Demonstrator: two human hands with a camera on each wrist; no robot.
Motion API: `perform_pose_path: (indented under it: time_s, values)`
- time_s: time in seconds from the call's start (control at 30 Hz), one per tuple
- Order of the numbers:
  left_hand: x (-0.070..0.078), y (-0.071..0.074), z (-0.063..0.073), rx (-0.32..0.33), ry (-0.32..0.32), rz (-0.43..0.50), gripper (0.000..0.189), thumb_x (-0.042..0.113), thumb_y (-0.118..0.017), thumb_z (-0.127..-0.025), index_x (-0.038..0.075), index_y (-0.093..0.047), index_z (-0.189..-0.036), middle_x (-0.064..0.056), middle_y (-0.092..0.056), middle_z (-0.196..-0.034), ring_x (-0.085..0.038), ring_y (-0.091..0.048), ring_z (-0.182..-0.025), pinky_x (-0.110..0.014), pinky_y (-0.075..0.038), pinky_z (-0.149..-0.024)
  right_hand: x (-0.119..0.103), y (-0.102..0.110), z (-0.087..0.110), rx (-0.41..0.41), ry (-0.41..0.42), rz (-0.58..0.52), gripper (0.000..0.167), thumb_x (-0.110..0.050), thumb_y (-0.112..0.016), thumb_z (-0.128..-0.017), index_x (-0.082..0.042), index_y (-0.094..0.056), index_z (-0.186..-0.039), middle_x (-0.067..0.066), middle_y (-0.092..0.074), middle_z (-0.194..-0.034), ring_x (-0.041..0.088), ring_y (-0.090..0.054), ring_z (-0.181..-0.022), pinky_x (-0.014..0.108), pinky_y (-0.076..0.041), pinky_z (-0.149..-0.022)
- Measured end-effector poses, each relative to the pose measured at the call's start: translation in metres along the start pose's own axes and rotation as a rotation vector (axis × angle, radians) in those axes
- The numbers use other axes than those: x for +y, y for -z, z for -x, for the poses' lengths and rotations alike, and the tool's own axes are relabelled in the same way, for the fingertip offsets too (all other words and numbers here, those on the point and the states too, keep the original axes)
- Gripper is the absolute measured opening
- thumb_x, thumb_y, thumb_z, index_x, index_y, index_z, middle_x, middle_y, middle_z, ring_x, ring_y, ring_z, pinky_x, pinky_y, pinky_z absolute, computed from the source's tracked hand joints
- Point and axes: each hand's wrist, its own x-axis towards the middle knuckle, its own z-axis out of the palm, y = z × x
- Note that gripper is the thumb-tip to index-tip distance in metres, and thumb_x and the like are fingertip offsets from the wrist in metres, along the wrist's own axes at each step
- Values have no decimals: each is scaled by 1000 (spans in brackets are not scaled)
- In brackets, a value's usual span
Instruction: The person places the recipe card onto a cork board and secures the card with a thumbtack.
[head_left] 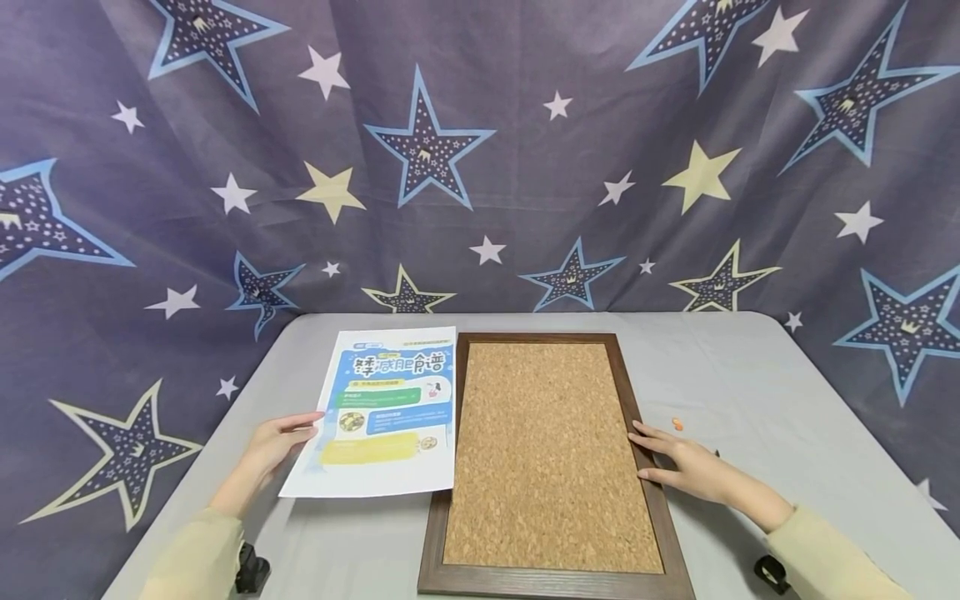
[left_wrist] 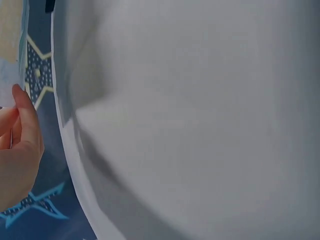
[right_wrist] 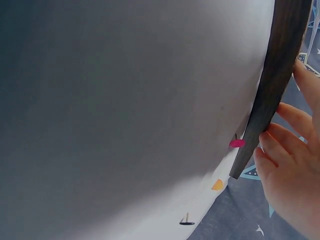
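My left hand (head_left: 272, 450) pinches the left edge of a printed paper sheet (head_left: 393, 417) with blue, green and yellow panels. The sheet is raised at its near end, and its right edge overlaps the left side of a corkboard (head_left: 555, 458). Flat on the table, the corkboard has a dark brown wooden frame (head_left: 555, 581). On the frame's right side rest the fingertips of my right hand (head_left: 693, 468), its fingers loosely extended. The right wrist view shows those fingers touching the frame's outer side (right_wrist: 270, 85). Only part of the left hand (left_wrist: 22, 150) appears in the left wrist view.
Small push pins lie on the table right of the board: a pink pin (right_wrist: 237, 143), an orange pin (right_wrist: 217, 185) and a black pin (right_wrist: 187, 223). The grey-white table (head_left: 757, 375) ends at a star-patterned curtain (head_left: 517, 167) behind.
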Motion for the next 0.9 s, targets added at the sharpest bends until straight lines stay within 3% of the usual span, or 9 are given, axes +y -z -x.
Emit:
perform_pose_path:
  time_s: [0.2, 0.33, 0.43, 0.57, 0.67, 0.77, 0.9]
  values:
    - [4, -17, -3, -22, -23, -14, 43, 6, -61, -81, -10, -49, -119, -16, -58, -108, -3, -57, -80, -20, -49, -71, 1, 0, 0, 5, -3, -2, 58, -37, -55, -86, 2, -45, -127, 23, -34, -135, 42, -37, -118, 52, -38, -86]
    - [4, -28, -6, -35, -12, 9, 42, 8, -64, -77, -4, -55, -117, -5, -61, -99, -2, -58, -80, -18, -49, -71, 1, -1, 0, 5, -3, -3, 58, -36, -55, -86, 2, -45, -127, 23, -34, -135, 42, -37, -118, 52, -38, -86]
    - [4, -37, -8, -44, -30, 25, 40, 9, -65, -76, -2, -58, -114, -3, -61, -96, -3, -58, -81, -19, -49, -72, 1, -1, 0, 4, -3, -1, 58, -36, -55, -86, 2, -45, -127, 23, -34, -135, 42, -37, -118, 52, -38, -86]
    - [7, -50, -8, -79, -81, 59, 41, 9, -66, -76, -6, -57, -113, -10, -61, -98, -7, -58, -83, -22, -49, -73, 1, -1, 0, 2, -3, -1, 58, -36, -55, -85, 3, -45, -127, 24, -33, -136, 42, -37, -118, 52, -38, -86]
    - [5, -60, -10, -84, -70, 90, 39, 8, -66, -75, -3, -59, -112, -5, -62, -94, -6, -60, -80, -20, -49, -72, 1, -1, 0, 3, -4, 1, 58, -36, -55, -85, 3, -45, -127, 24, -34, -135, 42, -37, -118, 52, -38, -86]
    - [3, -72, -13, -71, -64, 69, 37, 6, -63, -77, -3, -59, -112, -9, -62, -97, -9, -61, -82, -22, -50, -72, 1, -1, 0, 3, -4, 0, 58, -36, -55, -85, 3, -45, -127, 24, -33, -135, 42, -36, -118, 52, -38, -86]
    - [19, -87, -3, -68, -54, 36, 35, 0, -59, -80, -8, -56, -114, -17, -60, -102, -15, -60, -86, -26, -50, -75, 1, -1, 0, 5, 1, -2, 58, -36, -55, -85, 3, -45, -127, 24, -33, -135, 42, -36, -118, 51, -38, -86]
